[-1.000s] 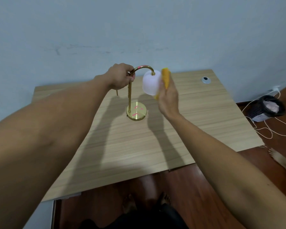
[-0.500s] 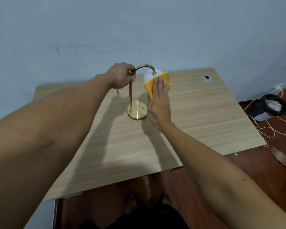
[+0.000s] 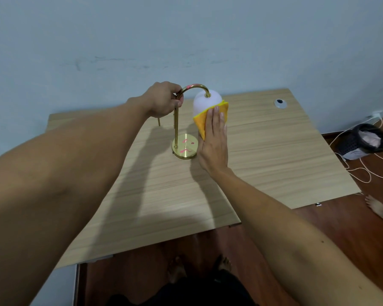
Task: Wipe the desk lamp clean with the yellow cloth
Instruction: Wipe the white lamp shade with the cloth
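We wipe the lamp shade (image 3: 205, 101).
Our left hand (image 3: 163, 99) grips the brass arm (image 3: 191, 87); our flat right hand (image 3: 215, 140) presses the yellow cloth (image 3: 200, 122) on it.

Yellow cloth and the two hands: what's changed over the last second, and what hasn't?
The right hand swung from the far side of the white shade to its near side and now presses the yellow cloth flat against the shade with straight fingers; a second ago it held the cloth bunched. The left hand still grips the brass arm. The lamp base stayed put on the desk.
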A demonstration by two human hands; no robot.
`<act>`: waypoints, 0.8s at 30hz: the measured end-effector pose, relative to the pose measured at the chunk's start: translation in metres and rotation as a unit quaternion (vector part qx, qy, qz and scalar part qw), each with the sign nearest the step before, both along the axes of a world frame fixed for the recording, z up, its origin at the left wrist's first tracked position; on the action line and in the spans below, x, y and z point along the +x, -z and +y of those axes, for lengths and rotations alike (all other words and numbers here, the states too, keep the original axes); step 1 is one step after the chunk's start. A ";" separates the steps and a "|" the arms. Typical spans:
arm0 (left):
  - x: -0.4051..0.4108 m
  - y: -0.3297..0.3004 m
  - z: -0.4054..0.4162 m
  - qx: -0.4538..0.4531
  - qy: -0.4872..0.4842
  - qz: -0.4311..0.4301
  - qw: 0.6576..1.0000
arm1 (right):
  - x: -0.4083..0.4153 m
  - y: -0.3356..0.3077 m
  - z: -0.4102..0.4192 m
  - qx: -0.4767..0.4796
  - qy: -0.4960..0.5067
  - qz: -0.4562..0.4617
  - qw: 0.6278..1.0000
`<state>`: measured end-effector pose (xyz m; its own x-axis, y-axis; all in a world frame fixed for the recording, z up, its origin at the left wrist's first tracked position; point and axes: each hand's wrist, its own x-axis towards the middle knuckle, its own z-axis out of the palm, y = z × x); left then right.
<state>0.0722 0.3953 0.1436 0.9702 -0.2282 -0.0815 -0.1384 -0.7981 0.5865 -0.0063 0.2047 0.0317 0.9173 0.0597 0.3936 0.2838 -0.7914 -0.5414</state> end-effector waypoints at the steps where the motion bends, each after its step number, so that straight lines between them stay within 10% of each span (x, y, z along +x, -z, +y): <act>1: 0.000 0.000 0.000 -0.001 -0.001 0.000 1.000 | 0.006 -0.006 0.004 0.007 0.003 -0.008 1.000; 18: 0.001 0.000 -0.001 0.005 0.007 -0.002 1.000 | 0.012 -0.008 0.008 -0.010 0.001 0.008 1.000; 24: 0.001 0.001 0.000 0.007 0.004 -0.006 1.000 | -0.022 0.030 0.004 0.133 0.099 0.213 0.963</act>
<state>0.0736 0.3957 0.1423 0.9693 -0.2346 -0.0734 -0.1515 -0.8053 0.5732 -0.0282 0.2083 0.0014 0.9818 -0.1847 -0.0438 -0.1515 -0.6238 -0.7668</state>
